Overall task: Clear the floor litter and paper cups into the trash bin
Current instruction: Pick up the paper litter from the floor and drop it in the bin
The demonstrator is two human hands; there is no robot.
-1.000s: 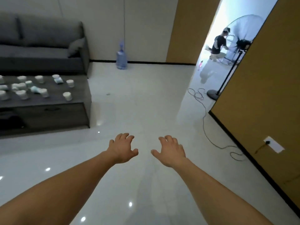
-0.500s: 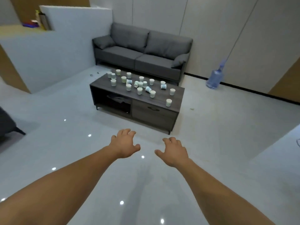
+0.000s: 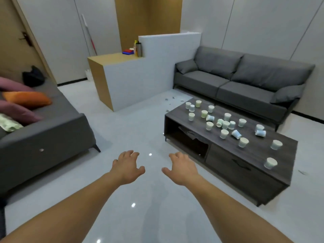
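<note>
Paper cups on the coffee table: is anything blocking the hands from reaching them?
Nothing visible does. Only floor lies between the left hand, the right hand and the coffee table holding the paper cups. No trash bin shows.

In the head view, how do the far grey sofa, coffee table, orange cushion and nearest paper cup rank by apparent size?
Largest: far grey sofa and coffee table, alike; the table is nearer, so unranked.
Then: orange cushion.
Smallest: nearest paper cup.

About twenty paper cups (image 3: 224, 134), one coffee table (image 3: 254, 153), two grey sofas (image 3: 245, 88).
</note>
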